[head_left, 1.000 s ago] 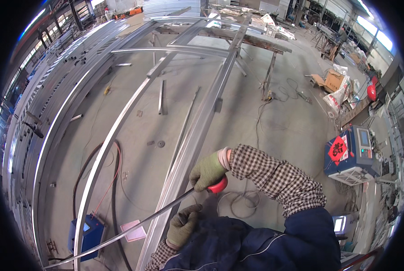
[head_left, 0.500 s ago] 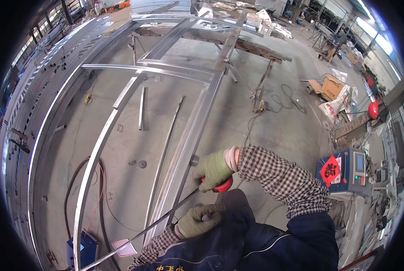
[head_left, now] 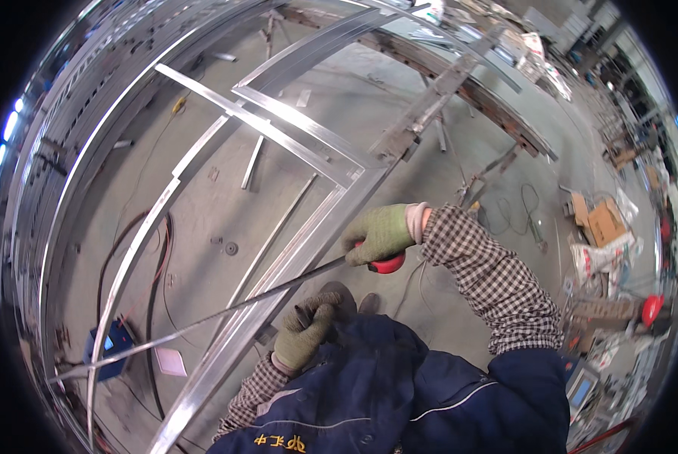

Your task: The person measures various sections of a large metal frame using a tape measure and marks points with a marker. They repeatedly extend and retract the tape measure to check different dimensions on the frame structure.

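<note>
My right hand [head_left: 383, 233], in a green knit glove, is closed round a red tape measure [head_left: 388, 263]. Its long blade [head_left: 225, 312] runs out to the lower left, slanting across the metal frame to the outer rail. My left hand [head_left: 301, 333], gloved alike, is nearer my body, below the blade. Its fingers are curled round a short dark pen-like thing [head_left: 303, 316]. The silvery metal frame [head_left: 293, 261] has long rails and crosspieces; its nearest rail passes just left of both hands.
A rusty trestle beam [head_left: 490, 106] bears the frame's far end. On the floor at left are a blue machine [head_left: 112, 349] and a dark hose [head_left: 151, 333]. At right lie an open cardboard box [head_left: 602, 222], a white sack [head_left: 602, 253] and a cable [head_left: 536, 219].
The view has turned and shifted. My right hand, still holding the tape measure, appears higher. My left hand has gone from lying sideways to fingers curled upward, the dark pen-like thing now showing.
</note>
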A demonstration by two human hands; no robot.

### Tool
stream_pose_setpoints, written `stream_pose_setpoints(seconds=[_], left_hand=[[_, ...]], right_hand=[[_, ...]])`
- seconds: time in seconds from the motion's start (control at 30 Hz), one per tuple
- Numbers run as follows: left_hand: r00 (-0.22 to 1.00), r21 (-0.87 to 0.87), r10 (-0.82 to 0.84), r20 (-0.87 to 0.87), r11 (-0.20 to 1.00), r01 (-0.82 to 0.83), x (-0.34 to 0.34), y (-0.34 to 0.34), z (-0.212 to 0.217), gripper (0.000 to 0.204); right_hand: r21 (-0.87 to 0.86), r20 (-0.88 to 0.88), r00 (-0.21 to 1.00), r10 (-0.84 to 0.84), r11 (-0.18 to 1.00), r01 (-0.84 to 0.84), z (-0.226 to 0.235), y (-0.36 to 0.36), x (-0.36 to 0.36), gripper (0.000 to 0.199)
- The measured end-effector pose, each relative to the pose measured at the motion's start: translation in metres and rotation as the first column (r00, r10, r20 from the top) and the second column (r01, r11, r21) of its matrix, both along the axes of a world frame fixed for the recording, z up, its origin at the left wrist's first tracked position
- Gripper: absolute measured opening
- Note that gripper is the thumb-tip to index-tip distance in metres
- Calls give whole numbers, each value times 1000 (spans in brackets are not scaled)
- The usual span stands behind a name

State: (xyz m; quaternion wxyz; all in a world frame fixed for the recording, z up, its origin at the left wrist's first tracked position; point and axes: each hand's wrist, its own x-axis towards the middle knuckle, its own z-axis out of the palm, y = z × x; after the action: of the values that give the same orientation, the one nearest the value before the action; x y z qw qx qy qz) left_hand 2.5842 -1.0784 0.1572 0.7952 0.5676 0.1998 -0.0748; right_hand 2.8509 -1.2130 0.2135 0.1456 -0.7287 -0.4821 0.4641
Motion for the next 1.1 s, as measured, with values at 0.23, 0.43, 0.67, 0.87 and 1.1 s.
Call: stream_pose_setpoints(seconds=[0.23,0.43,0.67,0.87,1.1], left_hand=[[989,64,146,36,987,-148,115,-2,-1,33],[964,101,260,-60,962,-253,185,3,-3,29],[837,217,543,-63,826,-520,217,-18,-15,30],[774,703,630,55,526,-479,217,-30,-23,39],[830,926,556,42,290,-241,212,-32,-32,30]], right_hand=[[-54,-11,1000,-5,999,5,-28,-26,121,39],[-152,-108,994,-4,988,-13,-38,-38,192,38],[-223,-223,968,117,960,-168,-66,-30,249,32],[51,-459,811,364,922,-385,-108,-28,274,29],[227,-670,617,414,905,-360,-134,-15,281,28]])
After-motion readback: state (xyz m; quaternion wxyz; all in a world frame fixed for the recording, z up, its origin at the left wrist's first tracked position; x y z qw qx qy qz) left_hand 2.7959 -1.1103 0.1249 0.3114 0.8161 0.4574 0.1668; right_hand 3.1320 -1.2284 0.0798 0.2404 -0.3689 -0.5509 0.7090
